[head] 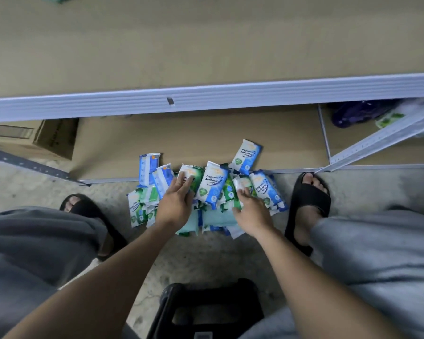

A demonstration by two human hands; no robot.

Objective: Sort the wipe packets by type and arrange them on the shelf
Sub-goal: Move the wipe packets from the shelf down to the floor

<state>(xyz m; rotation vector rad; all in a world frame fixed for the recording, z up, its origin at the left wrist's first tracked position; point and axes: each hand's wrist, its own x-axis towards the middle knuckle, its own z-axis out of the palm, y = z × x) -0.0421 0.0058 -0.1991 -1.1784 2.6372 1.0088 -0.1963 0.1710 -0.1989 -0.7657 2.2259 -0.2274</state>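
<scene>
Packets (216,187) heaped on floor (206,260) at bottom shelf (206,138) edge. L hand (175,204) pinches green pkt (194,176); R hand (251,214) touches another, grip unclear. Advice: read label, pull one type at a time, w/o scattering heap.

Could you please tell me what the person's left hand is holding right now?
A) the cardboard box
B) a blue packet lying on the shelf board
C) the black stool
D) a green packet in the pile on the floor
D: the left hand has its fingers curled on a green packet at the far edge of the pile, well away from the box and the stool.
</scene>
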